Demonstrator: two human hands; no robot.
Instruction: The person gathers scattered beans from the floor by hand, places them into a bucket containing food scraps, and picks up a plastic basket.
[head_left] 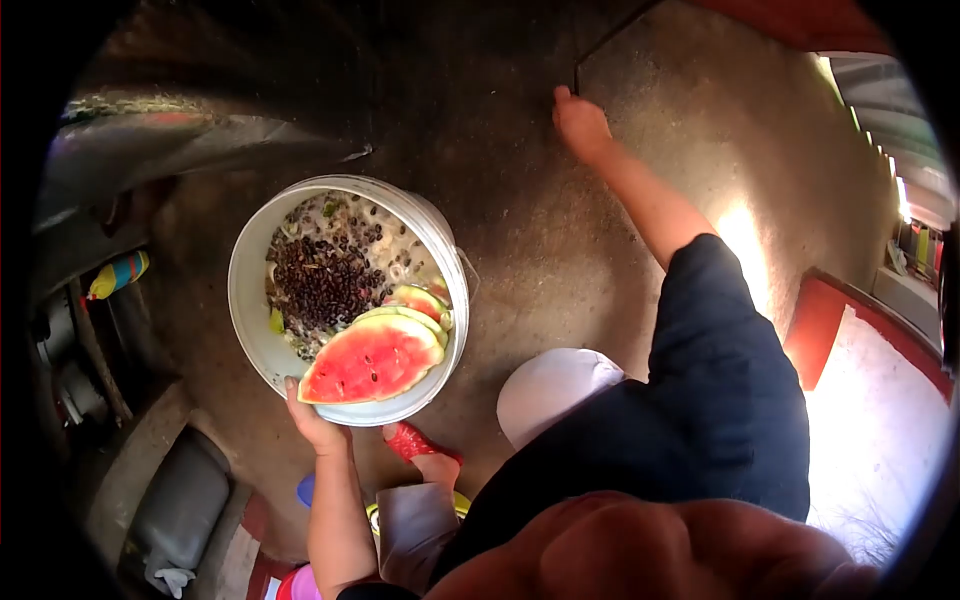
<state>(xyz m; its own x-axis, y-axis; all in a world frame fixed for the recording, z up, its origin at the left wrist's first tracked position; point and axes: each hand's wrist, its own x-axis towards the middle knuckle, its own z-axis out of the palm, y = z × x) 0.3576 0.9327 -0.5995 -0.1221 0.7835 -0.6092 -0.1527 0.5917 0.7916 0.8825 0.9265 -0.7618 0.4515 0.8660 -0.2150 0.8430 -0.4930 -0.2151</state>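
My left hand (318, 430) is turned palm up at the near rim of a white bucket (250, 335), its thumb beside the tip of a large watermelon slice (372, 362). The slice's underside hides my other fingers; more slices with green rind are stacked behind it. Inside the bucket lies a wet mix topped by a heap of dark beans or seeds (325, 283), with pale scraps around them. Stretched far out to the right, my right hand (580, 125) has its fingers closed. A thin dark line (577, 76) meets it; I cannot tell what it grips.
Concrete floor (520, 230) surrounds the bucket. One foot in a red shoe (410, 442) is just below it. Dark plastic sheeting (220, 150) covers the upper left, and a grey container (185, 500) stands lower left. A red-framed white panel (880, 430) is at right.
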